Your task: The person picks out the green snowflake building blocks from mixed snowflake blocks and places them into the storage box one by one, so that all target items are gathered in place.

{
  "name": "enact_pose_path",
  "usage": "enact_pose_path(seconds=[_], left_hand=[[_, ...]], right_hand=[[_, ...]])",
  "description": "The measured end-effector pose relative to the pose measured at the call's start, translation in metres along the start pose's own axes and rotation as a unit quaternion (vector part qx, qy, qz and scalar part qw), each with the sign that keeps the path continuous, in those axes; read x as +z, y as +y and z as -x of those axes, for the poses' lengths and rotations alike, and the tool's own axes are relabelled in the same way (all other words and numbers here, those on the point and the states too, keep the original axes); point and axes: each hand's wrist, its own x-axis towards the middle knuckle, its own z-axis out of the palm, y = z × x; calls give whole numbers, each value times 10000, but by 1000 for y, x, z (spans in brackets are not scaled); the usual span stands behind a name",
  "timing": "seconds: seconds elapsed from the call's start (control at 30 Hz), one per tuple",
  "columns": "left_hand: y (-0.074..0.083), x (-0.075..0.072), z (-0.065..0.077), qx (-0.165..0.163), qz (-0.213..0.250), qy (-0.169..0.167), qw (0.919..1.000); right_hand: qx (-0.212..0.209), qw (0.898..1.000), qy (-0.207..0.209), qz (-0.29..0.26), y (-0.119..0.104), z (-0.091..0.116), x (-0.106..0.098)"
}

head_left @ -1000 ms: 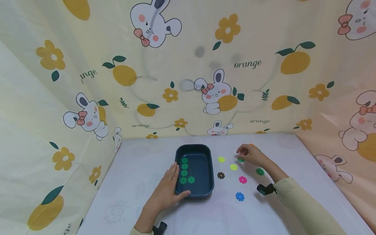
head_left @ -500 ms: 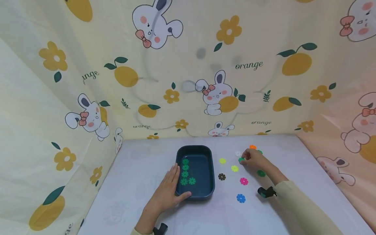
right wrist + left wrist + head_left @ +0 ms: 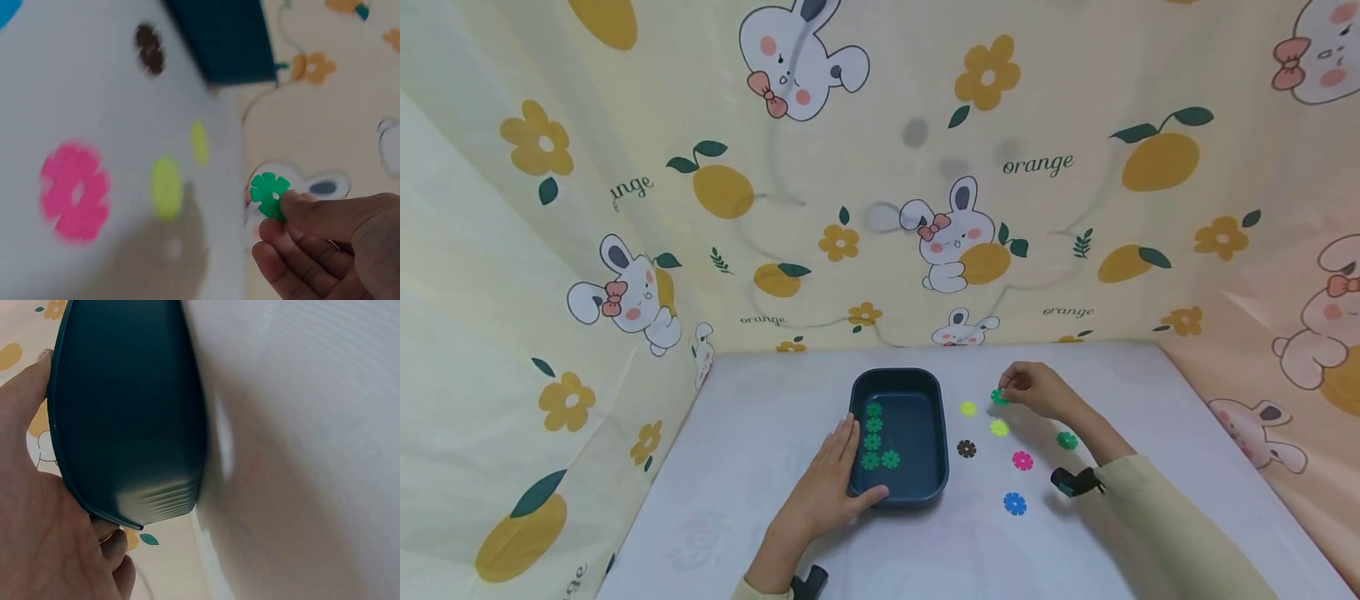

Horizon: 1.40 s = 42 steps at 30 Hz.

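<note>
My right hand (image 3: 1041, 390) pinches a green flower-shaped plastic disc (image 3: 267, 192) between thumb and fingertips. In the right wrist view, that disc is held up in front of the patterned backdrop. A dark blue rectangular tray (image 3: 919, 437) stands on the table, with several green discs (image 3: 872, 442) lying along its left half. My left hand (image 3: 823, 490) rests against the tray's left side, fingers straight along the rim and thumb extended over the near edge. The left wrist view shows the tray's outer wall (image 3: 125, 406) beside this hand.
Right of the tray lie two yellow discs (image 3: 999, 427), a brown one (image 3: 966, 448), a pink one (image 3: 1022, 460), a blue one (image 3: 1015, 503) and another green one (image 3: 1067, 440). A rabbit-and-orange printed cloth (image 3: 880, 242) surrounds the white table (image 3: 760, 417).
My right hand has taken a green disc off the table and moved it up and left. It now covers the white and orange discs seen earlier. My left hand has stayed at the tray.
</note>
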Motion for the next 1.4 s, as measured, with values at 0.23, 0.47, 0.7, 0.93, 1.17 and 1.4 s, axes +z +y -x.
enact_pose_path(seconds=[0.23, 0.47, 0.7, 0.93, 1.17, 1.4], left_hand=[[1, -1, -1, 18, -8, -1, 10000], [0, -1, -2, 45, 29, -24, 10000], [0, -1, 0, 119, 150, -22, 9998], [0, -2, 1, 102, 169, -37, 9998], [-2, 0, 0, 128, 135, -42, 9998], [-3, 1, -1, 107, 93, -58, 9999]], right_hand=[[-449, 9973, -270, -508, -43, -6, 9], [-1000, 9885, -696, -897, -72, -16, 30], [-1504, 9741, -1260, -1121, -91, -27, 58], [-1654, 9711, -1524, -796, -105, -41, 87], [-1883, 9653, -1766, -383, -112, -55, 106], [-1781, 9610, -2115, -5, -118, -64, 122]])
